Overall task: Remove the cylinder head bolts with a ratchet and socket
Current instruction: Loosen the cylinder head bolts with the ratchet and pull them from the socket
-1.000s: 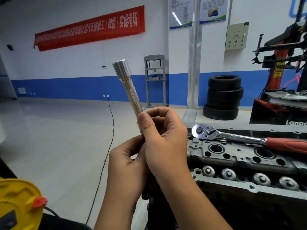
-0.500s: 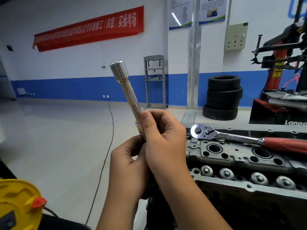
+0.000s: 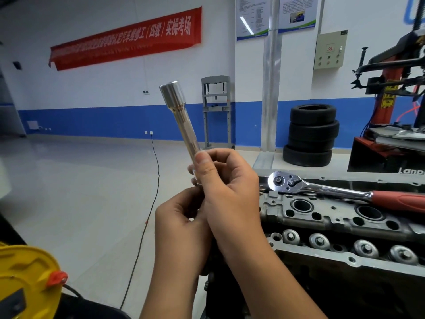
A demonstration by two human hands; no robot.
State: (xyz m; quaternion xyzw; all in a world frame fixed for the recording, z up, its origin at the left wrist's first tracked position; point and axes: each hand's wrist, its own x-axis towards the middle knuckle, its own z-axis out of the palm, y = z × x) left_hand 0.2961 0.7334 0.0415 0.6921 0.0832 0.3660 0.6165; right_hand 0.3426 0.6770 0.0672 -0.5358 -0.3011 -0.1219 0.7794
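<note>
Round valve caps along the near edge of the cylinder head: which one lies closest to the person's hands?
The leftmost cap in the row. It sits just beside the right hand's wrist, while the other caps run away to the right, toward the picture's edge.

left grip [image 3: 181, 223]: bare | right grip [image 3: 230, 194]: bare | forearms: sleeveless
</note>
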